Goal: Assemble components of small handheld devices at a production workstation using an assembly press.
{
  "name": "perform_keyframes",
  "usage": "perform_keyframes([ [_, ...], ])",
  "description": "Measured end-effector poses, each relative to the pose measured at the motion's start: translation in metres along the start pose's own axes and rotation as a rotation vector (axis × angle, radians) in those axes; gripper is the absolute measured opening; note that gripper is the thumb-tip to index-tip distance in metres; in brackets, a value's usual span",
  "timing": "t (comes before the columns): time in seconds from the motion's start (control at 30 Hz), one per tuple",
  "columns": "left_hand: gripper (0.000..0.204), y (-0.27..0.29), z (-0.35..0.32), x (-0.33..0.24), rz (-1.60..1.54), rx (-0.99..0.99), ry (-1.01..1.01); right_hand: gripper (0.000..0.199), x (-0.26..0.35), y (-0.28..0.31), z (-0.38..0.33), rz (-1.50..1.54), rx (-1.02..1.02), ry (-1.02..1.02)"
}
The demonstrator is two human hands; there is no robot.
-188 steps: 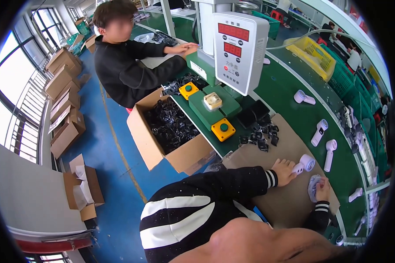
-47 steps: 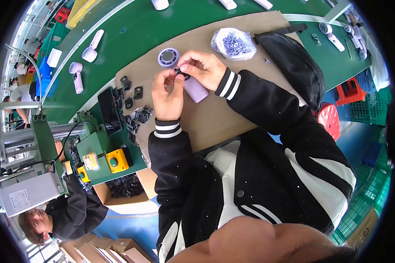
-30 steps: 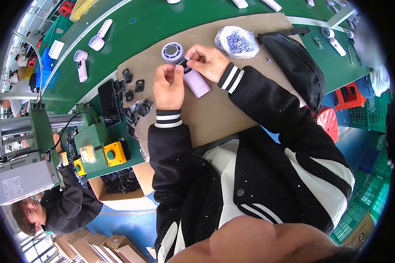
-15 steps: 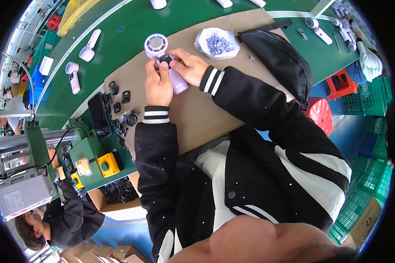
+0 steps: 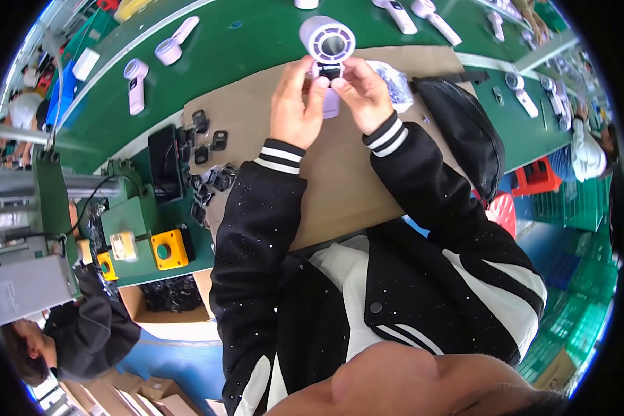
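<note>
Item: lilac handheld fan (image 5: 329,41), one, between your two hands, its round head beyond your fingertips and its handle pointing back toward you, partly covered by your thumbs. Whether it rests on the sheet or is lifted, cannot tell.

Item: small black piece (image 5: 328,71), one, at the fan's neck just below the head, between your hands.

Left hand (image 5: 295,111): curled, pinching the fan's neck from the left; thumb at the black piece's lower edge.

Right hand (image 5: 365,97): curled likewise on the right side, thumb close to your left thumb.

Surface: brown sheet (image 5: 347,173), under your hands, on the green bench (image 5: 256,52).

Also on the sheet: clear bag of small lilac parts (image 5: 397,89), just beyond your right hand and partly hidden by it; black mesh pouch (image 5: 464,132), farther right; loose black pieces (image 5: 219,141), to the left, well apart from your left hand.
</note>
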State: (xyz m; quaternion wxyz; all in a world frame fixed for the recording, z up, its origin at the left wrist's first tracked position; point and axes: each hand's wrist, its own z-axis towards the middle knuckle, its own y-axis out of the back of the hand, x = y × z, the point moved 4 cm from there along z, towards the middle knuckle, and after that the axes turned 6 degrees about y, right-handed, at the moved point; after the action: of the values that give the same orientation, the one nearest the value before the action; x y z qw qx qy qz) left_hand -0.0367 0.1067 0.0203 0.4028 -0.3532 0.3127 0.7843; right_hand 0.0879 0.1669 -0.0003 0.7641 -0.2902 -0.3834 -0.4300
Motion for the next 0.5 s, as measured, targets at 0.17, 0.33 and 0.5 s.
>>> perform_keyframes([
  [0.17,0.029,0.004,-0.001,0.008,-0.002,-0.060,0.007,0.034,0.002,-0.009,-0.003,0.039,0.048,-0.005],
  [0.33,0.024,0.008,-0.005,0.004,0.028,-0.069,-0.012,0.034,-0.015,0.010,-0.007,-0.025,0.080,0.026],
  [0.5,0.021,0.009,-0.005,-0.004,0.082,-0.139,-0.074,0.030,-0.024,0.025,-0.001,0.011,0.070,0.020],
])
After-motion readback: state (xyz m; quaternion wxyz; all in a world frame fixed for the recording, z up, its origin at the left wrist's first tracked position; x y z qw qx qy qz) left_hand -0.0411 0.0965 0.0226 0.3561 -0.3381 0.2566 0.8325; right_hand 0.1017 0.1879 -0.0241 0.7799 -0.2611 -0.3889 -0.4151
